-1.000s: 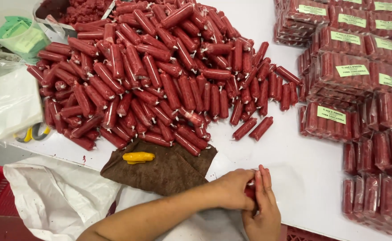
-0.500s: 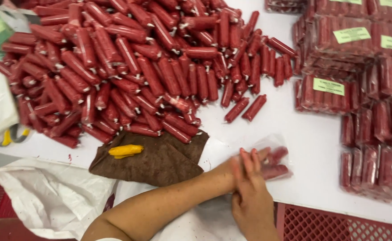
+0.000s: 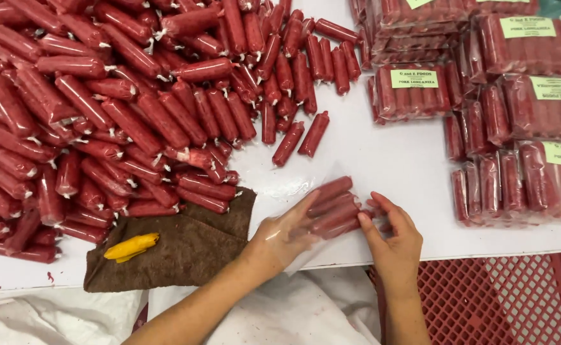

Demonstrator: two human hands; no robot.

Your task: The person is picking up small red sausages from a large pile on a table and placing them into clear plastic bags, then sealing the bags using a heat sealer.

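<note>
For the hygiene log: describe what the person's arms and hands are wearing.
Both forearms are bare, with no sleeves in view. The left hand and the right hand wear no gloves. No rings, watch or bracelets show on either. Fingernails look short and unpainted, as far as can be told.
</note>
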